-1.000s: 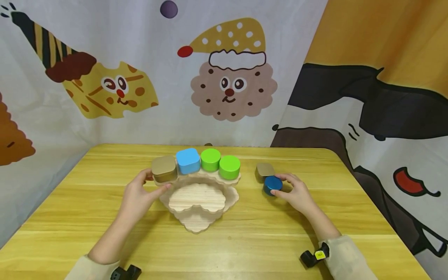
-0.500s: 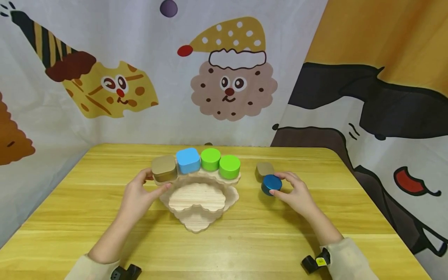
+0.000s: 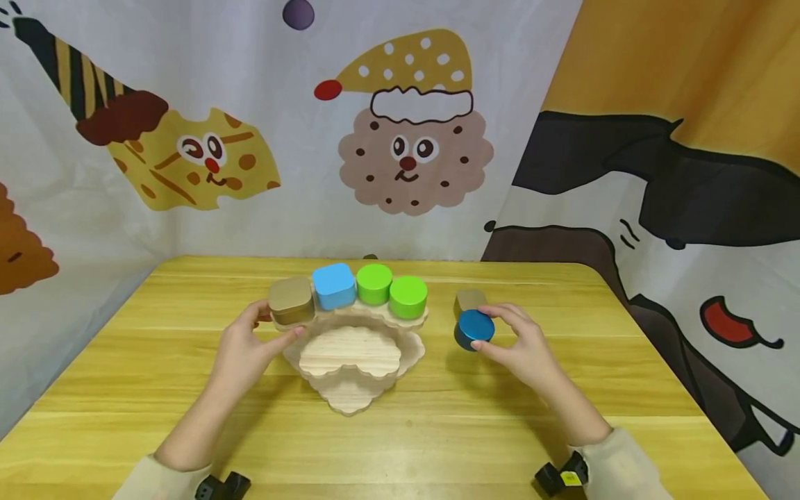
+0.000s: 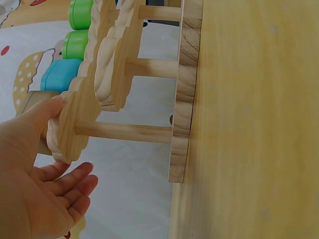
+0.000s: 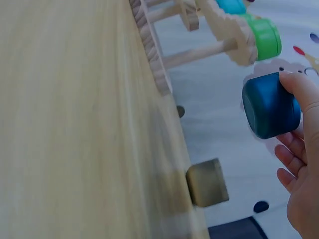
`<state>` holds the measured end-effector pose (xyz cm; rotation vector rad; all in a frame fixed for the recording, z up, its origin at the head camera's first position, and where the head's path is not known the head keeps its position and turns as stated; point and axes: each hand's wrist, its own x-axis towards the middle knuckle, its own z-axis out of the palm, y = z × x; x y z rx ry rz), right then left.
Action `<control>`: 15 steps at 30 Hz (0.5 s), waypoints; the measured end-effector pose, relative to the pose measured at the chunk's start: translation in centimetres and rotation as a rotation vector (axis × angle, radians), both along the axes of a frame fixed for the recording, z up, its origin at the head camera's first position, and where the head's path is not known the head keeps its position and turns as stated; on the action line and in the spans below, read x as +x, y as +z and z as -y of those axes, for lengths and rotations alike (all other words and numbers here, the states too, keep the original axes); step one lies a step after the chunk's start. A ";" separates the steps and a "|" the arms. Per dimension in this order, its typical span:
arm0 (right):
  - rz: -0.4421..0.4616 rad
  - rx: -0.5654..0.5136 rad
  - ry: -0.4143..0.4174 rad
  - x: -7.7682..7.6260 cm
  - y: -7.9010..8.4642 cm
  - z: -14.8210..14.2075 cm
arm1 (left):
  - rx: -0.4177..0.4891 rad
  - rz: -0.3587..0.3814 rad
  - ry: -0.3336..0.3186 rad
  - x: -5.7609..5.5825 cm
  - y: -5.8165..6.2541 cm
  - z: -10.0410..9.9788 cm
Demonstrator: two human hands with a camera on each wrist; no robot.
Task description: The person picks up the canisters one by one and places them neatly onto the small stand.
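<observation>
Navy block abv table, R of stand, R hand pinching it; L hand grips stand edge.

– Risk?

– Drop, prob, from where I'm standing, if that pinch slips on its shiny side.

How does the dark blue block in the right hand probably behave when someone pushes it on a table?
The dark blue block would probably roll if laid on its side, since its top looks round. It seems stiff: the right hand pinches it without a visible dent. Its smooth, shiny surface may make it slightly slippery.
</observation>
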<state>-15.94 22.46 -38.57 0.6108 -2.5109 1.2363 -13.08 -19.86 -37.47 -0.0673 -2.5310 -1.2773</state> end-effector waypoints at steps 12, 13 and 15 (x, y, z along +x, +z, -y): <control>-0.059 0.004 0.041 1.5 1.4 2.1 | -0.006 -0.005 0.007 0.1 0.1 0.0; -0.060 0.003 0.047 1.6 1.5 2.3 | -0.006 -0.004 0.008 0.1 0.1 0.0; -0.062 0.003 0.057 1.8 1.7 2.6 | -0.008 -0.001 0.009 0.1 0.1 0.0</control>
